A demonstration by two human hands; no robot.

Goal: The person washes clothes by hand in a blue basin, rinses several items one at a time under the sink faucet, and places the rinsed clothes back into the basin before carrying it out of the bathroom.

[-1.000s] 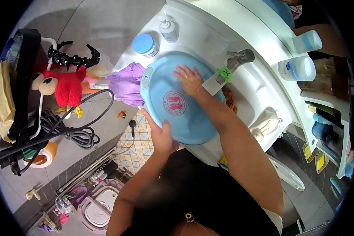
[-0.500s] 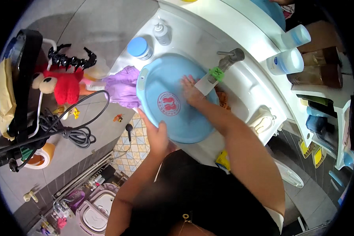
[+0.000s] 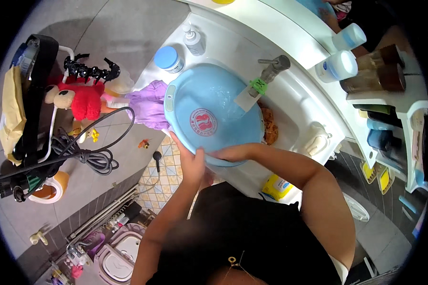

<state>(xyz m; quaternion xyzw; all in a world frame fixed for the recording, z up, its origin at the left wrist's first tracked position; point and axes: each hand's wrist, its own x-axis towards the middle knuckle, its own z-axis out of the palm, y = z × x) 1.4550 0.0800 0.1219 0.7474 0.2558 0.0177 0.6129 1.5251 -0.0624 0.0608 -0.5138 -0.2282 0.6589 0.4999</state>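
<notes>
A light blue plastic basin with a round red print on its bottom sits over the white sink. My left hand grips its near-left rim, thumb on the inside. My right hand lies against the inner wall at the near rim, its fingers stretched toward my left hand. Above the basin is the metal faucet, with a green clip and a pale spout extension. Below the spout, water ripples on the basin's bottom. Brown crumpled material shows beyond the basin's right side.
A blue-lidded jar and a pump bottle stand at the sink's far left. Purple cloth hangs beside the basin. A yellow packet lies near my right arm. Bottles line the right shelf; a coiled cable hangs left.
My right hand has moved from the middle of the basin, below the spout, to its near inner rim. My left hand keeps its hold on the rim.
</notes>
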